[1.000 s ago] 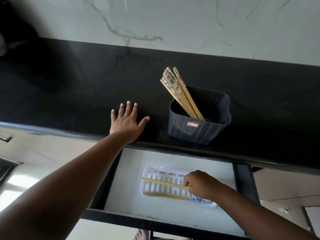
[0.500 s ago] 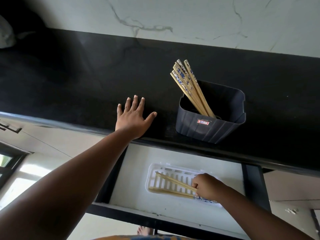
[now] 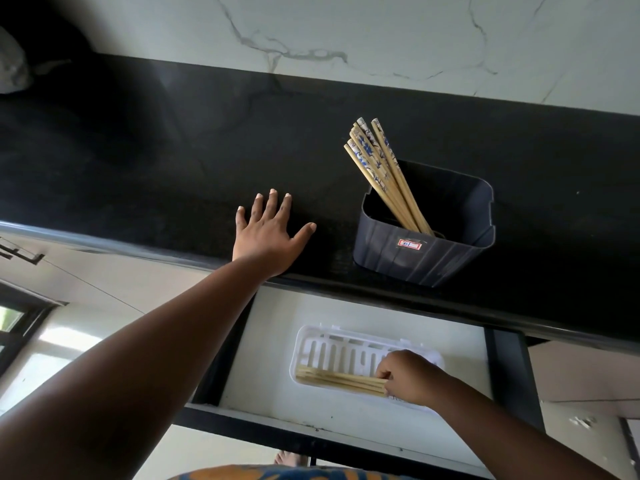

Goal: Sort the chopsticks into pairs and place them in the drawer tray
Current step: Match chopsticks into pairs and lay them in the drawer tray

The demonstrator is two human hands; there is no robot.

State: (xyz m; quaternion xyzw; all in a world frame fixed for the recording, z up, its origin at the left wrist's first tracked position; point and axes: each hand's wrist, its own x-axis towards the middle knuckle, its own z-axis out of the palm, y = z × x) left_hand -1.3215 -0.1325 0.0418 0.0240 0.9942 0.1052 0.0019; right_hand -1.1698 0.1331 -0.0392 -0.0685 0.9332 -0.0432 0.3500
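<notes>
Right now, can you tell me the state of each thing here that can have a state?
Drawer: pulled open.
White tray: inside the drawer, holding chopsticks.
Chopsticks in tray: lying flat together, gripped by the right hand.
Dark holder: upright on the counter.
Chopsticks in holder: leaning, not yet sorted.
Left hand: flat on the counter.

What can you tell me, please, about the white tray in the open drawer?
The white tray looks like plastic: an oblong with rounded corners, a raised rim and a slotted floor. It lies flat on the pale bottom of the open drawer, below the black counter's edge. Wooden chopsticks lie lengthwise along its near side, and the right hand rests over its right end, fingers curled on the chopsticks. That end is hidden.
</notes>
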